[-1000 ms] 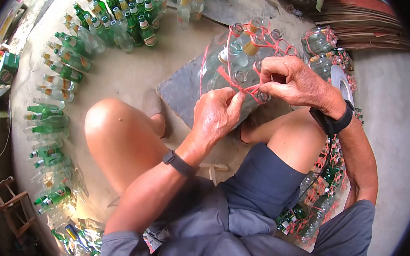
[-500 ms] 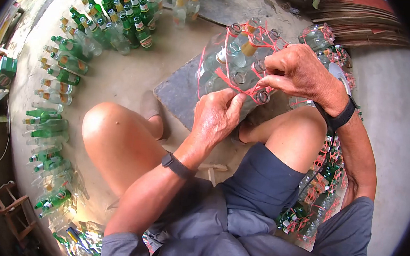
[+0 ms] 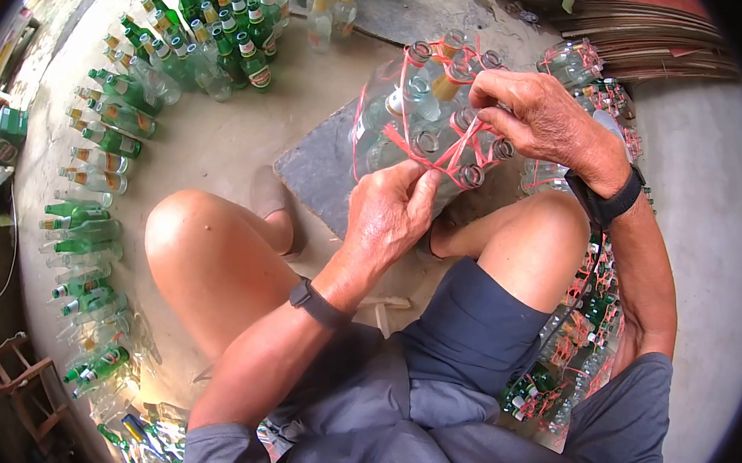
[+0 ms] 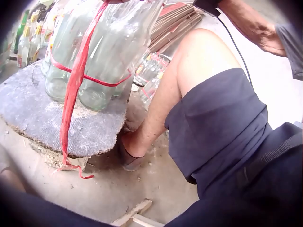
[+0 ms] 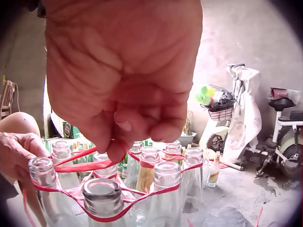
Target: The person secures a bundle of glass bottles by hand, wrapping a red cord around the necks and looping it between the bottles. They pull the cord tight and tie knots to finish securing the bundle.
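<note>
A bundle of clear glass bottles (image 3: 380, 149) stands upright on a grey slab (image 3: 310, 169), with red plastic twine (image 3: 406, 102) looped round the necks. At the bundle's near side, my left hand (image 3: 386, 213) pinches the twine beside a bottle mouth; a loose strand (image 4: 71, 94) hangs down past the slab's edge in the left wrist view. Over the right-hand necks, my right hand (image 3: 544, 123) has its fingers curled. In the right wrist view, that hand (image 5: 123, 71) pinches a strand (image 5: 87, 166) between thumb and finger above the bottle mouths. A second band (image 4: 105, 82) circles the bottles lower down.
Green bottles (image 3: 253, 62) and clear ones stand in a curve on the floor at the left and back. Other twine-bound bottles (image 3: 571, 62) lie along the right side. My knees (image 3: 184, 224) flank the slab. Two-wheelers (image 5: 286, 137) stand farther off in the right wrist view.
My right hand has moved up and away from my left hand, drawing twine across the near right necks. The left hand keeps its pinch in nearly the same place.
</note>
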Available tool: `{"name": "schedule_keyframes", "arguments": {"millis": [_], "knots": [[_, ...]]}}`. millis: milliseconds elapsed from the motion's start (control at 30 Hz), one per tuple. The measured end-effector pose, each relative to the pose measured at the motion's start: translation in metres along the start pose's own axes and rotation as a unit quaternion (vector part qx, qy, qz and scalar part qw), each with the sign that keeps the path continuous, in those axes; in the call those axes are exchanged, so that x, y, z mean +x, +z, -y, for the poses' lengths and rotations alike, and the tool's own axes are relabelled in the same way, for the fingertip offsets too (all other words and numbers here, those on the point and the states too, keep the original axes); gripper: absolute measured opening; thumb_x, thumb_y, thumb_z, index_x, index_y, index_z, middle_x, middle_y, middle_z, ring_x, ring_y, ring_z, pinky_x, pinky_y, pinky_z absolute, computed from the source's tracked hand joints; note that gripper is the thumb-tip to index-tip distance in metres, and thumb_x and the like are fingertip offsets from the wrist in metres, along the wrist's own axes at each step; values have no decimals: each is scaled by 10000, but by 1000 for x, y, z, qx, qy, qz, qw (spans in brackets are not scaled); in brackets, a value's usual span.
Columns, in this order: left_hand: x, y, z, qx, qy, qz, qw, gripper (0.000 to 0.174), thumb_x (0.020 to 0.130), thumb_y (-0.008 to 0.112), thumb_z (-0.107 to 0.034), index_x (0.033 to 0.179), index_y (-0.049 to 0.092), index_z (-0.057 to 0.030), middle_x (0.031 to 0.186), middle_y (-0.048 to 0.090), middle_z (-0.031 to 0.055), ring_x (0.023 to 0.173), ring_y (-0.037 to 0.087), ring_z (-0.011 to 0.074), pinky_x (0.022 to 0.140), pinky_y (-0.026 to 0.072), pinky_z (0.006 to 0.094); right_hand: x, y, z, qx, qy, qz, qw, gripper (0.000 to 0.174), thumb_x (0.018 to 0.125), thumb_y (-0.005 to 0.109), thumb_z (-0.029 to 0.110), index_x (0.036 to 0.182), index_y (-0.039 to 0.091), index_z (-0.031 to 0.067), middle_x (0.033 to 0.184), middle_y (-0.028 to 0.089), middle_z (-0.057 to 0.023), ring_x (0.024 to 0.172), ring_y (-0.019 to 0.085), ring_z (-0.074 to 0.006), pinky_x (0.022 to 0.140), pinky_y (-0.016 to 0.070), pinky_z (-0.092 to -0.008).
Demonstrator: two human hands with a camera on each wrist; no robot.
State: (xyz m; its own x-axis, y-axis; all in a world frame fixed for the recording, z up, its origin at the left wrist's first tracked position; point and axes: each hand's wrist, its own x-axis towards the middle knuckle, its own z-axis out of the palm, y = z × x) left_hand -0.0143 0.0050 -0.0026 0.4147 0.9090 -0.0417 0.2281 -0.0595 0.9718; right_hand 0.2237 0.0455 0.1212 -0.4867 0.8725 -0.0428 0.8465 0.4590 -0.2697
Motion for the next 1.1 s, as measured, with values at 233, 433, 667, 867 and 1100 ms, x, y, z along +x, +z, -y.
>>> {"name": "schedule_keyframes", "arguments": {"millis": [233,433,667,867,1100], "knots": [[1,4,3,1,13,-13,1000,252,1038,680,-229,942,724,0,730,666,235,689,680,454,638,509,504,3,18,-17,48,-24,-26,998,113,977,688,96,1029,609,34,970,673,-155,929,671,-406,804,534,-478],[0,7,5,-8,10,-26,1000,248,1037,677,-221,927,718,-3,724,655,240,683,672,459,639,508,507,11,23,-15,79,-4,-50,996,92,1001,681,100,1033,629,31,958,685,-146,921,683,-377,827,541,-448],[-1,5,7,-1,-4,-31,999,250,1036,676,-223,918,709,-5,710,645,235,683,668,461,643,509,504,19,37,-26,110,-26,-63,992,67,990,699,62,1025,667,15,891,695,-121,818,683,-286,769,549,-388],[-2,4,7,8,8,-40,999,254,1047,675,-174,937,737,47,614,515,108,608,495,96,584,469,344,24,36,-31,93,-5,-29,995,82,965,718,63,1023,700,8,865,711,-124,792,688,-271,758,553,-377],[-6,-5,11,37,7,-23,999,278,1047,674,-191,919,730,50,627,538,113,620,503,99,597,472,345,29,32,-40,159,114,89,977,110,948,701,43,1041,751,13,789,710,-84,671,684,-161,642,559,-353]]}}
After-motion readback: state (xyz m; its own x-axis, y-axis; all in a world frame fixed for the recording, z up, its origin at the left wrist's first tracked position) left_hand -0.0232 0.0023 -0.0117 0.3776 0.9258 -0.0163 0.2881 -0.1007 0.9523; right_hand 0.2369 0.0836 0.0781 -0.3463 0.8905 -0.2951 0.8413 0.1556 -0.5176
